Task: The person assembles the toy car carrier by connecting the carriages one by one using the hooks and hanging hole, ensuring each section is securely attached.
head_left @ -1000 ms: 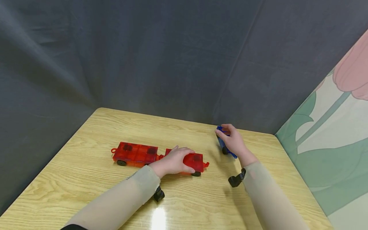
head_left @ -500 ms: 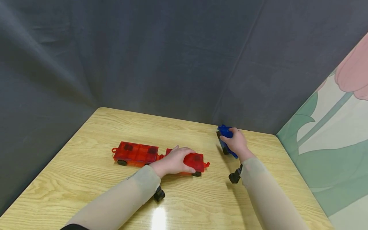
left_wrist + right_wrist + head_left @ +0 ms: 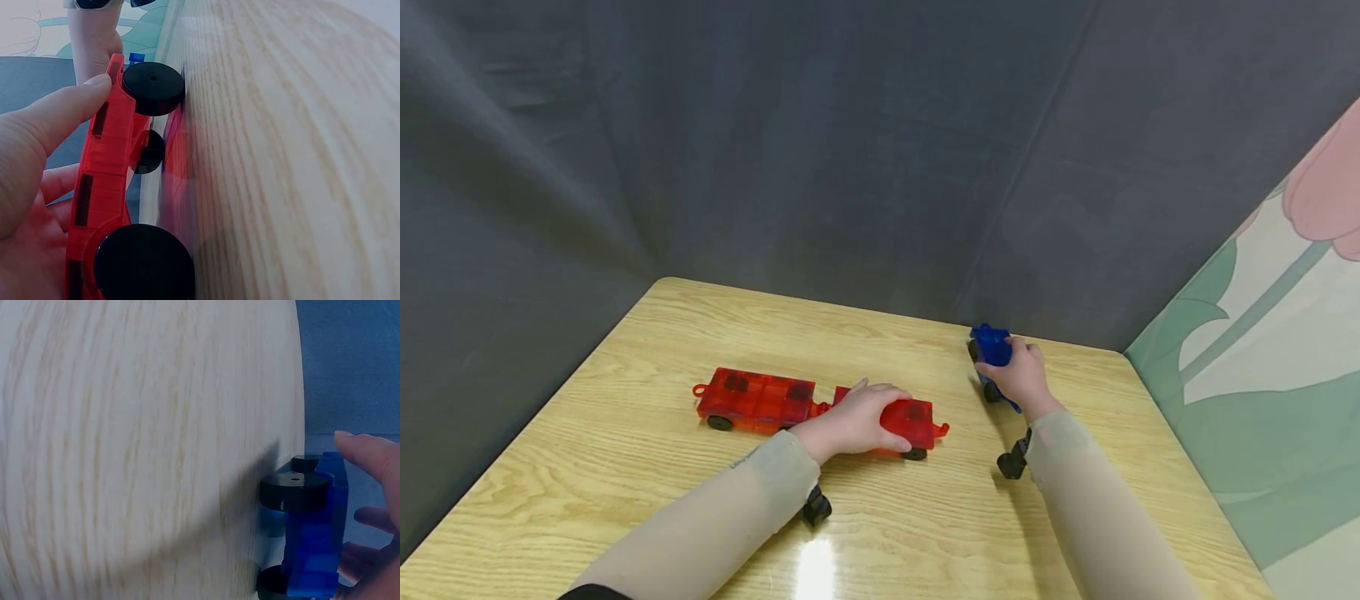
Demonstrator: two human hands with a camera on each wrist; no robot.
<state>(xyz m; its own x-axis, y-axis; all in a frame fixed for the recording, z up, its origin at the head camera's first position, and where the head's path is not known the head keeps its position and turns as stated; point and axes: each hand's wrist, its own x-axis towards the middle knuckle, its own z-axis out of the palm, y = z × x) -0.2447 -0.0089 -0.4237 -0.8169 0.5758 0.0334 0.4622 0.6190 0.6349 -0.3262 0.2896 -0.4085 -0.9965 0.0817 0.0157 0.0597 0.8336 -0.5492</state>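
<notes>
My left hand (image 3: 859, 423) rests over a red toy train car (image 3: 913, 421); in the left wrist view the thumb lies on the near edge of its red body (image 3: 103, 169) with fingers on the far side. A second red train car (image 3: 756, 398) stands hooked on behind it, to the left. Near the table's back edge, my right hand (image 3: 1021, 371) straddles a blue toy train car (image 3: 992, 346), thumb to the left, fingers to the right. In the right wrist view the blue car (image 3: 315, 537) stands on black wheels, with several fingers behind it.
A light wood-grain table (image 3: 647, 483) carries the cars. A dark grey cloth (image 3: 850, 167) hangs just beyond its back edge, and a tulip-patterned cloth (image 3: 1262, 333) hangs along the right side. A red hook (image 3: 941, 430) juts from the right end of the front red car.
My right hand has slid back along the blue car, away from its far end, whose loop and wheel now show. The left hand and red cars have stayed in place.
</notes>
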